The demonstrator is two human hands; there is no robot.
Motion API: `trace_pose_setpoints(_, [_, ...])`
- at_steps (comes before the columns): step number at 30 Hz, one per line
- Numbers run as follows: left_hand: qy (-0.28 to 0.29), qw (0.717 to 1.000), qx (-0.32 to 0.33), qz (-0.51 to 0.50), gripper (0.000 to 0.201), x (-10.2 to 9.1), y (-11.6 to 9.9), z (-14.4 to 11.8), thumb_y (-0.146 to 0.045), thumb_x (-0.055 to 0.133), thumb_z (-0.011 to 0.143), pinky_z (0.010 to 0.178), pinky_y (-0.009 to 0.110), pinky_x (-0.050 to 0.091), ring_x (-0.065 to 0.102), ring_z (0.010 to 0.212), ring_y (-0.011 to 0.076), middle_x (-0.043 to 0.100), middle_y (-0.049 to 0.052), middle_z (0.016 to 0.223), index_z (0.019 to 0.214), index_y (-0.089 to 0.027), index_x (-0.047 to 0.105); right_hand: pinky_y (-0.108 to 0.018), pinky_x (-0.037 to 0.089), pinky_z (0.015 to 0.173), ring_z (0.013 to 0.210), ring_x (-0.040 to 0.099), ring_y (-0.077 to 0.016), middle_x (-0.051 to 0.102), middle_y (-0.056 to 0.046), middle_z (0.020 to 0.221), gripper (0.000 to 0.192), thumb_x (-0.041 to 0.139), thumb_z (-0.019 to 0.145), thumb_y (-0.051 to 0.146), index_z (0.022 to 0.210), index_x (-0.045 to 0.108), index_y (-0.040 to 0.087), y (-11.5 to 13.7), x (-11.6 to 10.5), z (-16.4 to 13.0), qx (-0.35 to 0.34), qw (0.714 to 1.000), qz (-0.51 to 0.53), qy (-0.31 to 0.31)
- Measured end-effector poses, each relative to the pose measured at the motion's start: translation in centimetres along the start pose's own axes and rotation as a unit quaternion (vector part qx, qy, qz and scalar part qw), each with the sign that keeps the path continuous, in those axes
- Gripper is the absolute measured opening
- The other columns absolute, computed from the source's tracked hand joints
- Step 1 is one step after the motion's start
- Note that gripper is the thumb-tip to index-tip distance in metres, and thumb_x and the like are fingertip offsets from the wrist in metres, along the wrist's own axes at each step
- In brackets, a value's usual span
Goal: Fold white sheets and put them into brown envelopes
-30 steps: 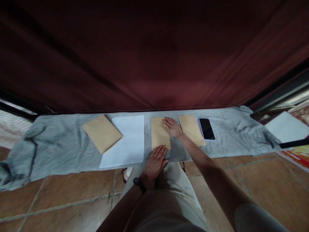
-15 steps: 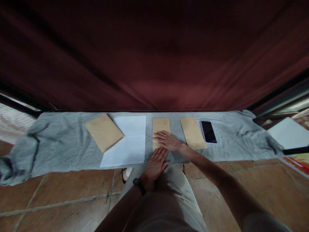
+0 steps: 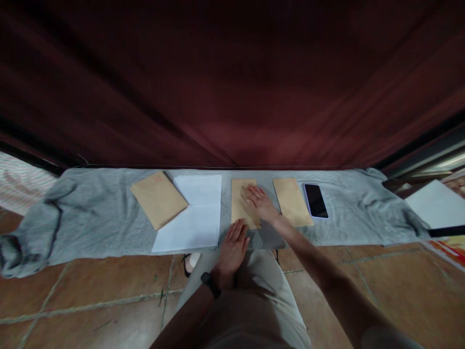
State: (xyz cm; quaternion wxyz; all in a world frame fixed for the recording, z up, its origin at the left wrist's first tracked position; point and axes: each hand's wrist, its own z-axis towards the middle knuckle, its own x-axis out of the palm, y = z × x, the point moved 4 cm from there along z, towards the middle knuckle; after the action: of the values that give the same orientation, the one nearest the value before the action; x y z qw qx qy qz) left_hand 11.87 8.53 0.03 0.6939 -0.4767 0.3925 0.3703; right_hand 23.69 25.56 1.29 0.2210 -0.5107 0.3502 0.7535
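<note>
Since the frame half a second ago, I see the right hand (image 3: 263,204) shift away from the left hand (image 3: 231,248), toward the far right corner of the middle envelope (image 3: 239,198); the left hand barely moves. Beyond the far edge of the grey-clothed worktop (image 3: 98,213), a dark red curtain (image 3: 232,97) fills my view. White sheets (image 3: 198,220) lie left of the middle, reaching the worktop's near edge, and a tilted envelope (image 3: 159,199) overlaps their left side. Flat about midway along the worktop lies the middle envelope. Right fingers are straight and slightly apart over its right side; I can't tell whether they press or hover. Left fingers are straight, gripping nothing, tips at its near edge. Toward the worktop's right edge come the slanted right envelope (image 3: 293,202), then, just beside it, a phone (image 3: 316,200). Smallest is a dark wristband (image 3: 210,283) on the left wrist.
</note>
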Motion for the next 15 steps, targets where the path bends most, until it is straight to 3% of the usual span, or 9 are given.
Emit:
trace_pose_setpoints(3, [-0.044, 0.996, -0.074, -0.001, 0.037, -0.4, 0.7, 0.0, -0.025, 0.042, 0.102, 0.114, 0.051, 0.045, 0.043, 0.146, 0.0302, 0.044, 0.014, 0.158, 0.135, -0.019, 0.058, -0.050, 0.033, 0.124, 0.151, 0.036, -0.0235, 0.042, -0.009, 0.161, 0.051, 0.039, 0.105, 0.032, 0.155, 0.043, 0.020, 3.4, 0.1, -5.7, -0.043, 0.999, 0.032, -0.002])
trace_pose_setpoints(7, [-0.053, 0.991, -0.119, -0.015, 0.029, -1.0, 1.2, 0.7, -0.019, 0.045, 0.099, 0.106, 0.050, 0.050, 0.056, 0.128, 0.0305, 0.055, 0.016, 0.143, 0.121, -0.018, 0.063, -0.048, 0.037, 0.123, 0.149, 0.039, -0.0242, 0.045, -0.009, 0.159, 0.054, 0.046, 0.102, 0.030, 0.155, 0.042, 0.019, 7.1, 1.0, -11.8, -0.052, 0.998, 0.031, 0.013])
trace_pose_setpoints(10, [-0.069, 0.989, -0.133, -0.013, 0.027, -1.6, 1.3, 1.5, -0.016, 0.050, 0.095, 0.100, 0.049, 0.052, 0.059, 0.116, 0.0303, 0.061, 0.015, 0.125, 0.119, -0.019, 0.061, -0.047, 0.036, 0.123, 0.146, 0.044, -0.0235, 0.047, -0.010, 0.157, 0.054, 0.049, 0.101, 0.025, 0.154, 0.045, 0.017, 8.1, 1.5, -13.4, -0.023, 1.000, 0.013, 0.003])
trace_pose_setpoints(15, [-0.092, 0.981, -0.173, 0.004, 0.028, -1.8, 1.6, 2.3, -0.021, 0.056, 0.092, 0.090, 0.047, 0.053, 0.061, 0.101, 0.0300, 0.063, 0.013, 0.106, 0.120, -0.017, 0.057, -0.047, 0.036, 0.123, 0.143, 0.048, -0.0235, 0.052, -0.010, 0.153, 0.054, 0.050, 0.101, 0.026, 0.154, 0.044, 0.019, 8.2, 1.6, -13.1, -0.008, 1.000, 0.013, -0.009])
